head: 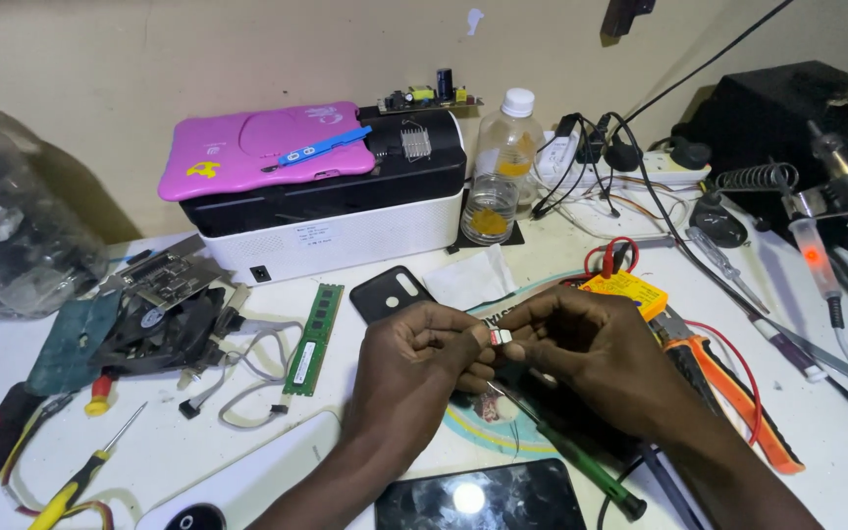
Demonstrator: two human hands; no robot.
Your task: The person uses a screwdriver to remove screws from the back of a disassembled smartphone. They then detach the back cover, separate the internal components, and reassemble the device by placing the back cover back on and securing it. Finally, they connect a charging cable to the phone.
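At frame centre, the left hand [414, 358] and right hand [581, 344] both pinch one small card [501, 337] above the cluttered bench [836, 412].

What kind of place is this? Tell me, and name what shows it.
Probably an electronics repair bench: a green memory module, a yellow-handled screwdriver, a bare green circuit board on the white box, and both hands pinching a tiny part.

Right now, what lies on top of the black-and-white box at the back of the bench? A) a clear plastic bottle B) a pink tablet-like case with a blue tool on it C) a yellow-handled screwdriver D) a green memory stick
B: the pink case lies flat on the box with the blue tool across it; the memory stick, screwdriver and bottle all rest on the table.
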